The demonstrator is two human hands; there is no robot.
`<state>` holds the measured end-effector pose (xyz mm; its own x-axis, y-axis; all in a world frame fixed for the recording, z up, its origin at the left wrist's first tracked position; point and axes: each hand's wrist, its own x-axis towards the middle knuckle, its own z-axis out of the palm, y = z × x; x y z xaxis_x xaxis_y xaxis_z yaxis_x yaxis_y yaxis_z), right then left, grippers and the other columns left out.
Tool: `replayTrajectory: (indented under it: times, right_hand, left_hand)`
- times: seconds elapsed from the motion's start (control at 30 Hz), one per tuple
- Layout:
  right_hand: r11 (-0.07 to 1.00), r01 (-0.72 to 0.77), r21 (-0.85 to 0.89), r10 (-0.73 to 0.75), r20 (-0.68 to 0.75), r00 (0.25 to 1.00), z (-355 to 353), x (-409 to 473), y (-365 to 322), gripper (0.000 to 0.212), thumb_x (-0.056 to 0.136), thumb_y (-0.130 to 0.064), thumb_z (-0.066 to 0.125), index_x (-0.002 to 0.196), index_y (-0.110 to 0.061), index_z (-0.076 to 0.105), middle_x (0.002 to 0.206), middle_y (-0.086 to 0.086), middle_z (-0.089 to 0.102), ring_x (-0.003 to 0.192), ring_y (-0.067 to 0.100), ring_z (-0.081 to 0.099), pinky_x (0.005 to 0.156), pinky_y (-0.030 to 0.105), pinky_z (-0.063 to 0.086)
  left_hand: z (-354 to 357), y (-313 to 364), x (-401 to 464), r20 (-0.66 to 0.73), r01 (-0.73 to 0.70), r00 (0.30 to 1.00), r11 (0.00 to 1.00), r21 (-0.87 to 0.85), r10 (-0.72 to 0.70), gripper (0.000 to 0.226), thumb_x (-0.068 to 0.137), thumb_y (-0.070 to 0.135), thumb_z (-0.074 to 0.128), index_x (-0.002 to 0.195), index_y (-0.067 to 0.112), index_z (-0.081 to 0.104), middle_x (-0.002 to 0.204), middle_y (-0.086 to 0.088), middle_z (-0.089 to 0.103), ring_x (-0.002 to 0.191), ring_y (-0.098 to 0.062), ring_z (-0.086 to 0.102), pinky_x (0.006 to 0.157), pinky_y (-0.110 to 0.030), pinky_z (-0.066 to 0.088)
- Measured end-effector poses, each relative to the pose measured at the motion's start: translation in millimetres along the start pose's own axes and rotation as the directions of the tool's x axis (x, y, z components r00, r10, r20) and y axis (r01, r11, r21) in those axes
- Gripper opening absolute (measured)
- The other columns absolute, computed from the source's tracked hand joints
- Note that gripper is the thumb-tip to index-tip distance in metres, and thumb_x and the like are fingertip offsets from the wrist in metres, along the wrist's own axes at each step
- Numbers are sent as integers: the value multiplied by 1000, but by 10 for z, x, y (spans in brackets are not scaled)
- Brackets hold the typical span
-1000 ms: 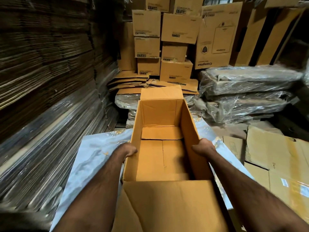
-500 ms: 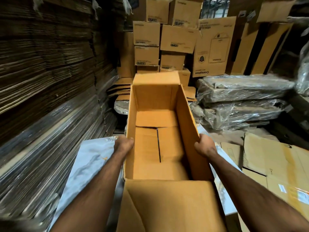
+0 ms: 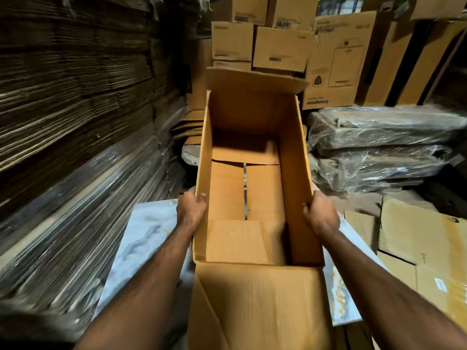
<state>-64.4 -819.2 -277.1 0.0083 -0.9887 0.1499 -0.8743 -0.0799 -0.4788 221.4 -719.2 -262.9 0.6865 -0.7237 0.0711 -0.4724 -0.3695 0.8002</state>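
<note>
Gripping an empty cardboard box point(image 3: 294, 188) by its two long walls, a person held it out in front, over a pale, shiny sheet point(image 3: 144, 236). The left hand point(image 3: 190, 209) clasped the left rim with the thumb hooked inside. The right hand point(image 3: 321, 217) curled round the right rim opposite. Top flaps stood open and a bright slit showed between the folded bottom flaps. The box looked light and fairly stiff, though thin walls could bow and the bottom might sag. Mid-wall rims, or underneath, seemed the safest holds. Flattened cardboard point(image 3: 75, 102) was stacked at left; plastic-wrapped bundles point(image 3: 379, 150) lay at right.
</note>
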Motion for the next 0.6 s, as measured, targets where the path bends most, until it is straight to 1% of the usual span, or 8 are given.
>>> replayTrajectory:
  times: [0.07, 0.1, 0.17, 0.27, 0.33, 0.4, 0.5, 0.6]
  right_hand:
    - [990, -9, -142, 4, -38, 999, 111, -71, 24, 53, 93, -8, 51, 142, -6, 31, 143, 25, 43, 125, 43, 48, 99, 54, 45]
    - [967, 22, -255, -47, -94, 994, 174, -123, 7, 64, 92, -6, 45, 151, -7, 20, 154, 28, 25, 138, 45, 33, 107, 60, 31]
    - [897, 189, -400, -259, -129, 957, 279, -304, -106, 72, 89, -16, 39, 157, -12, 14, 160, 28, 8, 148, 44, 11, 113, 65, 6]
    - [773, 492, -400, -441, 218, 871, 533, -538, -353, 79, 92, -27, 50, 158, -21, 8, 163, 20, -6, 150, 40, -4, 117, 64, -1]
    - [831, 479, -282, -269, 550, 790, 662, -593, -478, 80, 95, -33, 56, 157, -22, 7, 163, 16, -15, 150, 37, -9, 119, 62, 3]
    - [844, 470, -260, -147, 730, 667, 779, -579, -491, 85, 95, -43, 56, 158, -20, 4, 162, 14, -21, 150, 36, -14, 119, 61, 2]
    - [820, 479, -312, -35, 809, 586, 864, -513, -413, 94, 94, -59, 50, 157, -25, -11, 160, 10, -28, 149, 35, -18, 119, 62, 5]
    - [817, 448, -364, 34, 804, 593, 833, -433, -383, 98, 88, -66, 47, 155, -30, -15, 162, 8, -26, 151, 35, -11, 117, 61, 16]
  left_hand:
    - [35, -13, -67, 3, -13, 1000, 1000, -5, 13, 35, 100, 24, 53, 134, 15, 57, 122, -12, 67, 111, -35, 61, 96, -44, 50]
    - [45, -2, -87, 5, -11, 1000, 1000, -16, 11, 35, 99, 24, 54, 132, 15, 58, 121, -11, 68, 110, -34, 62, 95, -42, 50]
    - [65, 46, -115, 18, 4, 1000, 998, -60, -3, 33, 98, 24, 56, 130, 17, 61, 118, -9, 69, 107, -31, 63, 93, -40, 51]
    - [88, 169, -171, 32, 27, 999, 989, -143, -22, 35, 97, 24, 58, 131, 19, 62, 119, -5, 69, 107, -27, 64, 95, -41, 51]
    - [93, 247, -220, 38, 18, 999, 982, -190, -11, 35, 96, 24, 59, 130, 19, 62, 118, -3, 69, 107, -26, 64, 97, -41, 51]
    - [81, 296, -273, 51, 11, 999, 969, -249, 2, 32, 96, 23, 59, 127, 19, 65, 116, -2, 70, 103, -23, 65, 96, -40, 52]
    - [22, 302, -346, 66, -1, 997, 941, -337, 25, 23, 94, 21, 60, 114, 23, 70, 102, 4, 74, 94, -17, 68, 91, -40, 55]
    - [-62, 358, -447, 99, 17, 995, 895, -445, 30, 16, 94, 16, 59, 96, 27, 70, 88, 11, 74, 82, -10, 70, 81, -34, 57]
